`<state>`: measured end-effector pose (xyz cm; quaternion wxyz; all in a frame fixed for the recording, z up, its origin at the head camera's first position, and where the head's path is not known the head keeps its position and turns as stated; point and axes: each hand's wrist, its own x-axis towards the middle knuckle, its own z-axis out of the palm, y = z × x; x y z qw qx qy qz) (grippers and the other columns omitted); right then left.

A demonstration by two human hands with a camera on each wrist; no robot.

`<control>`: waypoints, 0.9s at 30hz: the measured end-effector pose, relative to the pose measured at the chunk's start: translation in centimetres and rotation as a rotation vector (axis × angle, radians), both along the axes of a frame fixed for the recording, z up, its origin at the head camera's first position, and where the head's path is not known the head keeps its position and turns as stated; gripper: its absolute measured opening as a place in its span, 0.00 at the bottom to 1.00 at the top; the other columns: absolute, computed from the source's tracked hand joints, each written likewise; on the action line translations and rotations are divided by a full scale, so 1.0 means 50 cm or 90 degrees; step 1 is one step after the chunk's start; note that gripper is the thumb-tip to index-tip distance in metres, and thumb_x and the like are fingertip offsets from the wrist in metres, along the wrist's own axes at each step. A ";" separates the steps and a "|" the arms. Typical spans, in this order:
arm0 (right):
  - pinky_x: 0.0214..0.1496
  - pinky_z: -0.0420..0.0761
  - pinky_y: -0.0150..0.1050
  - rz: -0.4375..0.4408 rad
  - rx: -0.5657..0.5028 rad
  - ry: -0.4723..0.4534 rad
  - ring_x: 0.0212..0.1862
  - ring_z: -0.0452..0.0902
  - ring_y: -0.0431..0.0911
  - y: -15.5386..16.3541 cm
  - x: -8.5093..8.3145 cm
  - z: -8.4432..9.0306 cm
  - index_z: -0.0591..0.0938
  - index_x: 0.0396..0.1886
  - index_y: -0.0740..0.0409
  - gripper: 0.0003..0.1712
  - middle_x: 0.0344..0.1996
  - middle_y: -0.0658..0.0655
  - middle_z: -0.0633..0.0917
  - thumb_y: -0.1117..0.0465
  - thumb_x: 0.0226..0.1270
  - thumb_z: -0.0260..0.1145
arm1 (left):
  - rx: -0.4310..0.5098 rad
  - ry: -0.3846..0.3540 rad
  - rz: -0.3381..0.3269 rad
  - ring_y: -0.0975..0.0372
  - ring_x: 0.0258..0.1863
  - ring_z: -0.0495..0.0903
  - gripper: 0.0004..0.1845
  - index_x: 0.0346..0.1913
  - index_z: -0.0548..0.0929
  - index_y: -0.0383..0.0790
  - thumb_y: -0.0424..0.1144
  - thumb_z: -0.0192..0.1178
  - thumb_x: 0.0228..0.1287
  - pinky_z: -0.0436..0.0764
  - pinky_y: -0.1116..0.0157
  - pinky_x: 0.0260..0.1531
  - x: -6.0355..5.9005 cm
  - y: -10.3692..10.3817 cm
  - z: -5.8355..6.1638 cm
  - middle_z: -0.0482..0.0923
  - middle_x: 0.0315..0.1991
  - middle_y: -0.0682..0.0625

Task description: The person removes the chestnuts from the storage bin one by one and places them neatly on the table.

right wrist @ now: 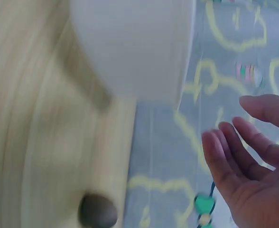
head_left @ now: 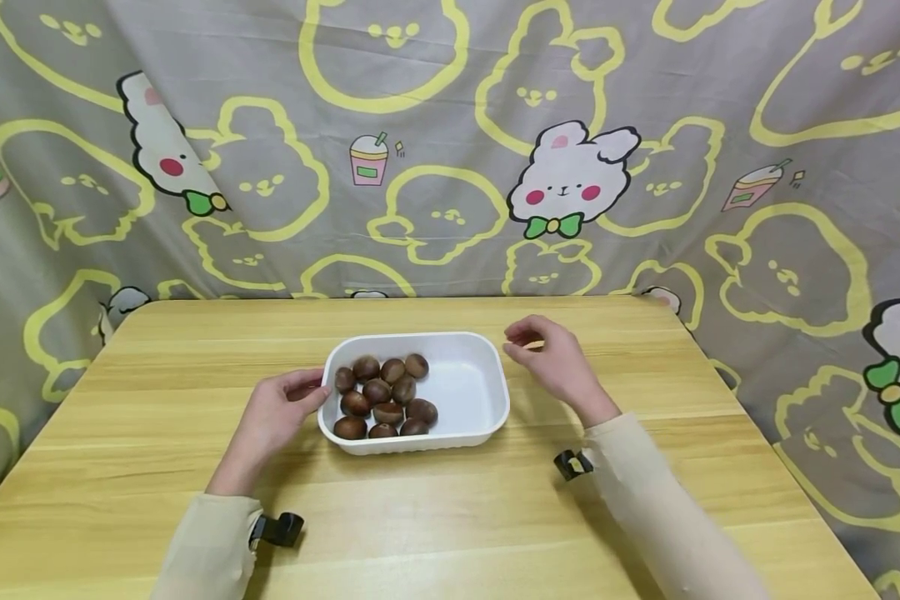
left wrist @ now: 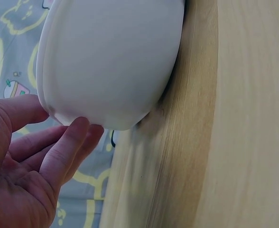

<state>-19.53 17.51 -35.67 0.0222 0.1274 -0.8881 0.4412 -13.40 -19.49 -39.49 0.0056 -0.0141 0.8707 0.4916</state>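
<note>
Left hand (head_left: 273, 417) rests against the left end of the white tray (head_left: 487, 400), fingers relaxed, touching its smooth rounded wall, likely steadying it; right hand (head_left: 551, 358) hovers just beside the right end, fingers loosely curled, holding nothing; glossy brown chestnuts (head_left: 384, 396) clustered in the tray's left half; tray mid-table on the wood-grain table (head_left: 157, 375)

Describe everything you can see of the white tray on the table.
The white tray is a shallow rectangular dish with rounded corners and a rolled rim, looking like smooth plastic or foam. It sits flat on the wooden table, near the middle. About a dozen glossy brown chestnuts fill its left half; the right half is bare. The left hand touches its left end with thumb and fingertips. The right hand hovers just off its right end, not touching.
</note>
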 end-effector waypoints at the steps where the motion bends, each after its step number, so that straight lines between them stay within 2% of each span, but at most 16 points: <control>1: 0.50 0.80 0.44 0.017 0.003 -0.002 0.45 0.79 0.49 -0.014 0.005 0.002 0.82 0.48 0.64 0.13 0.41 0.56 0.84 0.63 0.67 0.68 | 0.000 -0.001 0.001 0.48 0.52 0.80 0.22 0.61 0.77 0.27 0.39 0.61 0.70 0.78 0.56 0.50 0.000 0.000 0.000 0.81 0.51 0.36; 6: 0.42 0.80 0.39 0.109 0.038 -0.024 0.39 0.80 0.44 -0.076 0.022 -0.011 0.83 0.45 0.63 0.11 0.34 0.51 0.84 0.65 0.64 0.70 | 0.000 -0.007 0.002 0.48 0.53 0.79 0.23 0.61 0.77 0.28 0.40 0.61 0.70 0.78 0.55 0.50 0.000 0.001 0.000 0.81 0.51 0.36; 12: 0.42 0.78 0.37 0.177 0.065 -0.055 0.36 0.78 0.41 -0.132 0.025 -0.038 0.83 0.42 0.65 0.11 0.31 0.49 0.82 0.65 0.61 0.72 | -0.001 -0.008 -0.001 0.48 0.53 0.79 0.23 0.61 0.77 0.28 0.40 0.61 0.70 0.78 0.55 0.50 -0.001 0.000 0.001 0.81 0.52 0.36; 20: 0.44 0.76 0.36 0.200 0.164 -0.110 0.36 0.77 0.40 -0.177 0.018 -0.059 0.84 0.41 0.61 0.13 0.30 0.47 0.82 0.60 0.59 0.74 | 0.003 0.008 -0.004 0.49 0.52 0.80 0.23 0.61 0.77 0.27 0.40 0.61 0.70 0.79 0.58 0.48 -0.003 0.000 -0.001 0.81 0.51 0.36; 27: 0.46 0.76 0.37 0.212 0.193 -0.145 0.37 0.78 0.41 -0.196 0.012 -0.076 0.84 0.38 0.57 0.11 0.31 0.46 0.83 0.60 0.58 0.75 | -0.005 0.007 -0.009 0.48 0.51 0.80 0.22 0.60 0.77 0.27 0.39 0.61 0.70 0.79 0.56 0.49 -0.002 0.000 0.001 0.81 0.50 0.36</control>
